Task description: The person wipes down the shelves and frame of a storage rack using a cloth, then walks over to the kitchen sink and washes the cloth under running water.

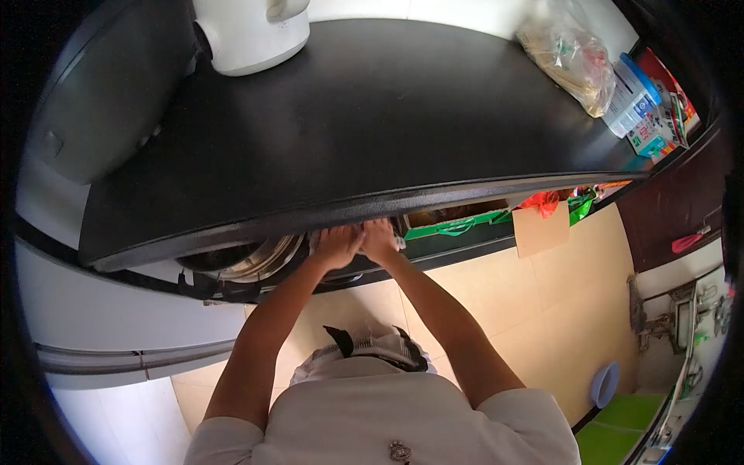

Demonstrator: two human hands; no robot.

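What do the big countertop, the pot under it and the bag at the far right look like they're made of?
The countertop looks like dark polished stone or laminate; it is smooth and throws soft reflections. The pot seems to be shiny bare metal, perhaps stainless steel, going by its bright curved highlights. The bag appears to be thin clear plastic: it is crinkled, glossy and see-through.

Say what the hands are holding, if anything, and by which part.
It cannot be told: the left hand and right hand are at something pale, but any grip is hidden.
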